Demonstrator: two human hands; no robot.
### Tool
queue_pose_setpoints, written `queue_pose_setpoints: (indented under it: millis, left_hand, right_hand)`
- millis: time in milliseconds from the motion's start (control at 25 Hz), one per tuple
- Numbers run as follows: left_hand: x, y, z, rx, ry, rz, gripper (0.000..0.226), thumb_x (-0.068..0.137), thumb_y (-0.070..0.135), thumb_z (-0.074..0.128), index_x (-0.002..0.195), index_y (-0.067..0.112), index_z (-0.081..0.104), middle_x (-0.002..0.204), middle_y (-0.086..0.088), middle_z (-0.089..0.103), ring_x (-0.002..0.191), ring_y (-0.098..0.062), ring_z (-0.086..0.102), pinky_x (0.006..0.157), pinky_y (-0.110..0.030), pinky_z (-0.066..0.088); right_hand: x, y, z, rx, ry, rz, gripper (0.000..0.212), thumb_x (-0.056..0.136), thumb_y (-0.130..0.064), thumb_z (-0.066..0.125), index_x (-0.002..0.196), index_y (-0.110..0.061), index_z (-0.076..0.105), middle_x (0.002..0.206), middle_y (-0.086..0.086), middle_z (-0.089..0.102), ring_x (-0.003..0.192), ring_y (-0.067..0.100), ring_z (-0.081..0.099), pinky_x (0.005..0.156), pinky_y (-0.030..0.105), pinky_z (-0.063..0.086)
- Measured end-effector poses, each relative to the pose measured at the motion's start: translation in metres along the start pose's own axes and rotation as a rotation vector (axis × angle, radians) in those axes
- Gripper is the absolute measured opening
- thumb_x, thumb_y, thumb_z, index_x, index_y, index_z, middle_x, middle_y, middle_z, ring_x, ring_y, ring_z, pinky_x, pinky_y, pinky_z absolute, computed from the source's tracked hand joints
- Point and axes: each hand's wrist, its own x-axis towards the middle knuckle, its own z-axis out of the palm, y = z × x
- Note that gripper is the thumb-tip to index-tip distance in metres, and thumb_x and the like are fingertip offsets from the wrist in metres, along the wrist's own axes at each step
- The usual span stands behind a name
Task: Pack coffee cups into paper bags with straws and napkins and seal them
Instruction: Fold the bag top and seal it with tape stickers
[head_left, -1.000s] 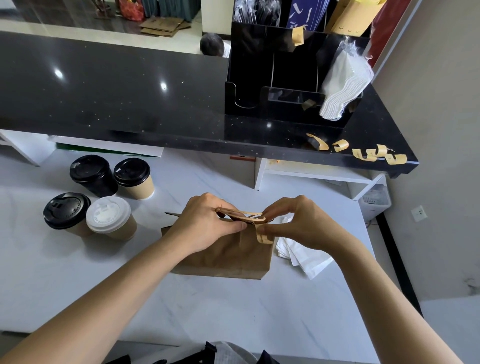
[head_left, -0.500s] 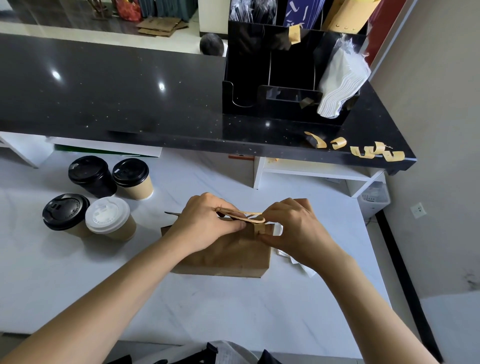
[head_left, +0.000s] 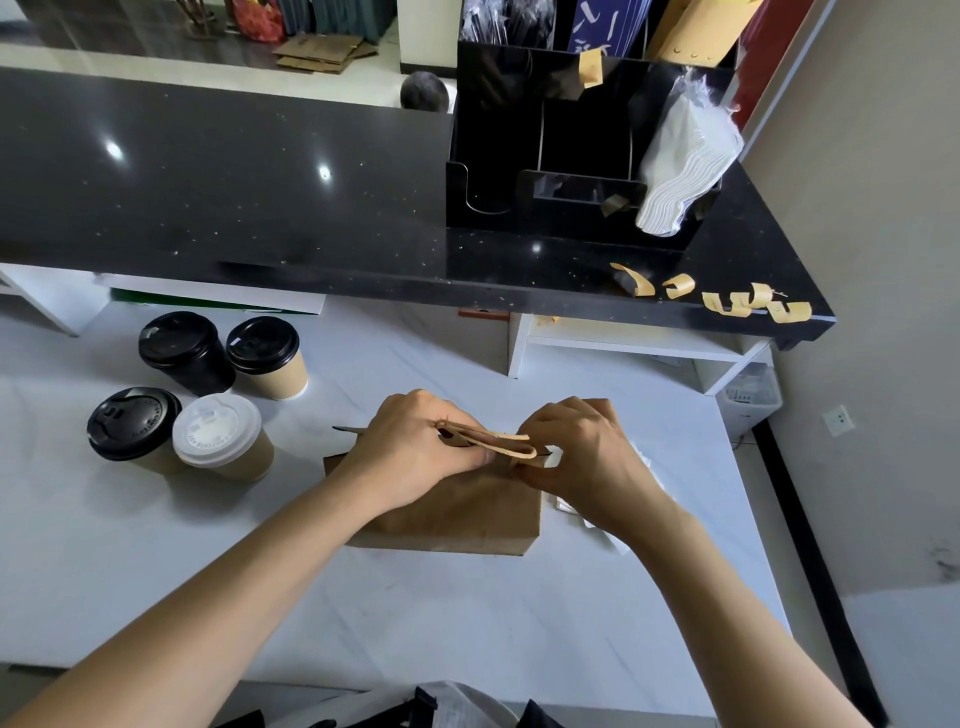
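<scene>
The left hand (head_left: 415, 447) has its fingers curled tight around the folded top of the brown paper bag (head_left: 457, 514), thumb and fingertips pinching the flattened fold from its 9 o'clock end. The right hand (head_left: 582, 457) meets it from the 3 o'clock end, fingers bent and pinching the same fold, where a strip of tan tape (head_left: 511, 448) loops over the bag's edge; whether the strip is fully stuck down cannot be told. The bag stands upright on the white marble table (head_left: 467, 623), at the middle of the view, its top pressed shut between the two hands. A dark thin strip pokes out from behind the left hand toward 9 o'clock. White napkins (head_left: 597, 525) lie on the table just beside the bag at its 3 o'clock. Four lidded coffee cups (head_left: 208, 395) stand grouped at 10 o'clock from the bag, well apart from it. At 1 o'clock, curled tape pieces (head_left: 727, 299) cling to the black counter (head_left: 260, 197) edge.
</scene>
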Motion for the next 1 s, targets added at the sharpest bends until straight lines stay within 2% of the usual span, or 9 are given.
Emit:
queue_pose_setpoints:
  millis: [120,280,520,640,720,880,1000]
  left_hand:
    - [0.0,-0.002,-0.001,0.0,-0.012,0.026,0.012,0.082,0.033,0.085,0.09,0.041,0.082,0.082,0.013,0.075,0.083,-0.014,0.066,0.077,-0.049,0.054]
    - [0.0,-0.005,-0.002,0.017,-0.017,0.058,0.016,0.083,0.031,0.084,0.093,0.044,0.082,0.085,0.018,0.075,0.087,-0.01,0.067,0.077,-0.044,0.054]
    - [0.002,-0.005,-0.002,0.015,-0.006,0.074,0.011,0.084,0.033,0.084,0.093,0.04,0.083,0.082,0.018,0.074,0.083,-0.009,0.066,0.075,-0.042,0.053]
    - [0.002,-0.006,-0.003,0.007,-0.001,0.071,0.01,0.084,0.034,0.084,0.092,0.039,0.083,0.082,0.02,0.073,0.084,-0.008,0.065,0.075,-0.042,0.053]
    - [0.003,-0.006,-0.004,-0.007,-0.009,0.07,0.009,0.084,0.033,0.084,0.092,0.039,0.083,0.083,0.018,0.073,0.084,-0.01,0.066,0.076,-0.043,0.053]
    - [0.004,-0.007,-0.004,-0.009,-0.012,0.066,0.008,0.084,0.034,0.083,0.091,0.038,0.083,0.082,0.015,0.074,0.082,-0.013,0.066,0.075,-0.045,0.053]
    - [0.004,-0.007,-0.004,-0.02,-0.015,0.069,0.009,0.083,0.034,0.084,0.091,0.039,0.083,0.081,0.018,0.074,0.082,-0.01,0.066,0.074,-0.044,0.053]
  right_hand:
    - [-0.001,0.004,-0.004,0.05,-0.022,0.008,0.006,0.086,-0.033,0.082,0.089,-0.033,0.077,0.094,-0.019,0.07,0.093,0.013,0.057,0.095,0.041,0.037]
    - [-0.003,0.005,-0.011,0.025,-0.058,-0.06,0.005,0.093,-0.039,0.073,0.094,-0.039,0.078,0.096,-0.021,0.073,0.097,0.012,0.058,0.093,0.037,0.035]
    - [-0.001,0.001,-0.014,-0.029,-0.068,-0.073,0.011,0.097,-0.038,0.069,0.096,-0.035,0.079,0.098,-0.019,0.073,0.098,0.014,0.059,0.094,0.039,0.036]
    - [0.002,0.002,-0.019,-0.042,-0.095,-0.088,0.019,0.102,-0.043,0.06,0.103,-0.035,0.077,0.106,-0.019,0.072,0.099,0.012,0.058,0.096,0.037,0.035]
    - [0.005,0.002,-0.019,-0.042,-0.111,-0.096,0.021,0.104,-0.039,0.057,0.106,-0.032,0.077,0.11,-0.019,0.071,0.101,0.013,0.057,0.097,0.036,0.034]
    - [0.006,0.001,-0.017,-0.047,-0.109,-0.112,0.019,0.104,-0.037,0.06,0.107,-0.03,0.078,0.112,-0.018,0.072,0.102,0.014,0.058,0.096,0.035,0.034]
    - [0.006,0.003,-0.02,-0.023,-0.105,-0.098,0.014,0.094,-0.042,0.072,0.104,-0.033,0.078,0.108,-0.018,0.072,0.1,0.012,0.059,0.096,0.035,0.036]
